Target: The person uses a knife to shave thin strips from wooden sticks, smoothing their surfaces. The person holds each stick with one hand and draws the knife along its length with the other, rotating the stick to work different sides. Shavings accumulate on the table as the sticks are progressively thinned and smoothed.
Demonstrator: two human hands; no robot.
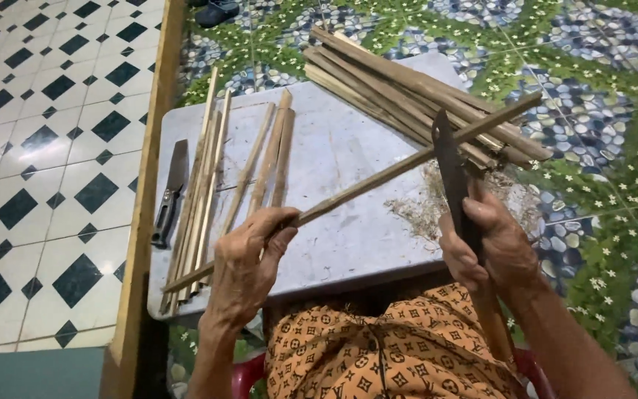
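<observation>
A: Nearest the camera, what do you see?

B: A lap in orange patterned cloth (pixel 378 355), and just above it two bare hands. The left hand (pixel 249 255) has its fingers curled and pressed together around the near end of a long bamboo strip (pixel 407 164), thumb on top.

A: And the other?

B: The right hand (pixel 485 247) is closed in a fist on the handle of a big dark knife (pixel 452 174), blade pointing up and away. The blade meets the strip near its middle; whether the edge bites into the strip or only rests against it, I can't quite tell from this angle.

A: Where does the strip run?

B: Slanting up to the right, held above a pale grey board (pixel 334 148) with a small heap of shavings (pixel 426 203) beside the blade.

A: Further out?

B: On the board's left lie thin split strips (pixel 202 192), a few more (pixel 271 159) near the middle, and a second knife (pixel 171 193) flat at the left edge. At the far right corner rests a bundle of thicker bamboo pieces (pixel 407 92), overhanging a floor of green pebble-patterned tiles (pixel 607 89). Beyond a wooden sill (pixel 153 148), black-and-white tiles (pixel 38 148).
</observation>
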